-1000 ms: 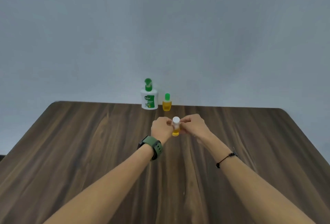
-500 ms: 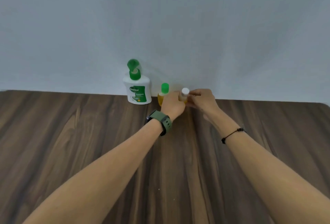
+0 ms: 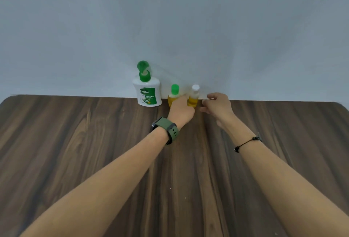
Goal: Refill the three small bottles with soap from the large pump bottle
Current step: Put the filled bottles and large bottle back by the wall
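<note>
One pump bottle (image 3: 147, 93), white with green label and pump, at table (image 3: 75, 142) far edge. Two small bottles of yellow liquid beside it: green-capped bottle (image 3: 174, 94), white-capped bottle (image 3: 194, 97). Left hand (image 3: 181, 111) gripping the white-capped one; right hand (image 3: 217, 105) apart, loosely curled, holding nothing.

Large white pump bottle (image 3: 147, 93), green pump and green label, upright at far tabletop edge. Just right: small green-capped bottle (image 3: 174, 95), yellow soap inside, upright. Next right: small white-capped bottle (image 3: 194, 97), partly filled yellow, upright, gripped low.
</note>
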Tool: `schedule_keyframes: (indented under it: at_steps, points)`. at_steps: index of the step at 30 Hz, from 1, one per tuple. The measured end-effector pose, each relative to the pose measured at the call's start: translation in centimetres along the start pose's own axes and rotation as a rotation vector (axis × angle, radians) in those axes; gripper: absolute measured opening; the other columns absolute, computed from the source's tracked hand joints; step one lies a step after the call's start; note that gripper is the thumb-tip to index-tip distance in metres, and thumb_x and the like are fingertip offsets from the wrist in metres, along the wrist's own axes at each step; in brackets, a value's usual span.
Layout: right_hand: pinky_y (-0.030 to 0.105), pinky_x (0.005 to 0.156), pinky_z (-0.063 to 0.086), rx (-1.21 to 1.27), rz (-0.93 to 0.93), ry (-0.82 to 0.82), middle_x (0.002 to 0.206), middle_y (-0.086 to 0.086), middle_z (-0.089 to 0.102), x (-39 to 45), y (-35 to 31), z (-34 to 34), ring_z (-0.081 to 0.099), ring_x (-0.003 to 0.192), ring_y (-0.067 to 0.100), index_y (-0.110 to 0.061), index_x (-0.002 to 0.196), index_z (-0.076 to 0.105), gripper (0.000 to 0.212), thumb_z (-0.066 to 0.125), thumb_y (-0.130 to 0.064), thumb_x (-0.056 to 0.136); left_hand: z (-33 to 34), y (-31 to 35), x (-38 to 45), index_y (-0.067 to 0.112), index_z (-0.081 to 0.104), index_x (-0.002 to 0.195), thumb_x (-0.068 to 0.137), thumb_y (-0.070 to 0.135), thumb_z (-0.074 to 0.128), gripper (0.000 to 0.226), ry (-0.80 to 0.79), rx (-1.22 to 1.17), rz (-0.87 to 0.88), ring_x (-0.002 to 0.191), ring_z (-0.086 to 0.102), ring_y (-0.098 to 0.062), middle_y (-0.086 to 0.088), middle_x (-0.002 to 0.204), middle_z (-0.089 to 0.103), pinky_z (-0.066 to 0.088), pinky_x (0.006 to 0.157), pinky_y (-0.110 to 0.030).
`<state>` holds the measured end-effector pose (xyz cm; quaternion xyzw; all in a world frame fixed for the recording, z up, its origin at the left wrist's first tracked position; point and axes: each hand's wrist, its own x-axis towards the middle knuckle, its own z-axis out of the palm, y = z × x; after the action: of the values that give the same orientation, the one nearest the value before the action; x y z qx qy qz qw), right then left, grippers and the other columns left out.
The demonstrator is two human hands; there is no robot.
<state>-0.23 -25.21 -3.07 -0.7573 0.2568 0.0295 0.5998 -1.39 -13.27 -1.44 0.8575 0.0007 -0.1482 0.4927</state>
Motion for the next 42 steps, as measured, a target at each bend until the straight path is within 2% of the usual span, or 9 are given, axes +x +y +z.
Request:
schedule_keyframes:
  at_steps: [4,7,10,16,19,23,31,37,42]
  points:
    - [0.032,0.084,0.057,-0.089,-0.063,-0.106,0.107,0.011,0.065,-6.1,1.0,-1.3,0.071,0.078,0.019,-0.008,0.11,0.062,0.026,0.058,-0.002,0.084,-2.4,-1.6,-5.5,0.01,0.031,0.141,0.089,0.0,0.046,0.055,-0.026,-0.14,-0.088,0.132,0.039,-0.019,-0.009,0.144,0.042,0.033,0.095,-0.022]
    - [0.027,0.078,0.058,-0.203,-0.068,-0.357,0.096,0.013,0.069,-13.1,3.2,-1.8,0.071,0.08,0.02,-0.011,0.094,0.066,0.014,0.06,-0.001,0.085,-4.6,-4.3,-12.7,0.004,0.03,0.141,0.089,-0.002,0.05,0.056,-0.037,-0.2,-0.172,0.129,0.043,-0.019,-0.013,0.141,0.044,0.036,0.102,-0.024]
    - [0.038,0.085,0.056,-0.26,-0.024,-0.606,0.09,0.014,0.068,-20.1,6.1,-2.1,0.068,0.084,0.025,-0.013,0.087,0.067,0.018,0.059,0.003,0.084,-5.7,-7.3,-21.4,-0.003,0.035,0.136,0.089,-0.007,0.049,0.049,-0.011,-0.276,-0.264,0.122,0.05,-0.023,-0.019,0.134,0.05,0.04,0.1,-0.025]
    - [0.03,0.084,0.054,-0.485,-0.061,-0.844,0.093,0.007,0.069,-30.8,11.0,-2.7,0.064,0.088,0.016,-0.012,0.1,0.069,0.026,0.058,0.004,0.083,-3.1,-13.5,-36.6,-0.006,0.045,0.127,0.088,-0.012,0.046,0.039,-0.085,-0.295,-0.417,0.104,0.055,-0.019,-0.016,0.113,0.058,0.047,0.081,-0.018]
    - [0.032,0.087,0.051,-0.585,-0.091,-0.821,0.092,0.0,0.068,-34.1,13.1,-3.1,0.061,0.089,0.012,-0.013,0.103,0.07,0.03,0.058,0.004,0.081,-0.7,-15.7,-40.4,0.001,0.048,0.128,0.086,-0.01,0.051,0.043,-0.149,-0.232,-0.405,0.111,0.055,-0.018,-0.008,0.116,0.059,0.047,0.092,-0.024]
    - [0.025,0.083,0.049,-0.544,-0.119,-0.676,0.095,-0.001,0.069,-36.8,15.2,-4.3,0.062,0.092,0.012,-0.018,0.097,0.068,0.025,0.059,0.0,0.082,1.7,-15.4,-41.9,0.015,0.049,0.131,0.084,-0.004,0.053,0.051,-0.15,-0.058,-0.163,0.118,0.054,-0.015,-0.002,0.127,0.059,0.04,0.105,-0.031]
    - [0.032,0.096,0.048,-0.457,-0.182,-0.485,0.114,0.002,0.066,-40.7,17.8,-4.4,0.061,0.104,0.015,-0.013,0.118,0.062,0.042,0.068,-0.002,0.078,3.0,-14.6,-42.5,0.01,0.056,0.124,0.083,0.001,0.06,0.042,-0.045,0.125,0.053,0.113,0.057,-0.02,-0.007,0.122,0.063,0.038,0.097,-0.022]
    - [0.02,0.087,0.047,-0.409,-0.293,-0.346,0.106,-0.002,0.065,-41.0,16.5,-4.2,0.059,0.096,0.01,-0.011,0.118,0.061,0.04,0.071,-0.013,0.08,2.7,-13.6,-41.7,0.012,0.057,0.121,0.086,0.005,0.059,0.036,0.055,0.049,0.075,0.107,0.06,-0.018,-0.005,0.115,0.065,0.046,0.096,-0.03]
    - [0.018,0.075,0.045,-0.352,-0.371,-0.233,0.096,-0.002,0.061,-39.0,12.3,-4.2,0.056,0.082,0.006,-0.015,0.111,0.064,0.035,0.073,-0.016,0.077,1.4,-9.8,-38.4,0.012,0.051,0.116,0.086,0.003,0.058,0.032,0.089,-0.089,0.141,0.1,0.059,-0.011,-0.002,0.113,0.063,0.047,0.082,-0.017]
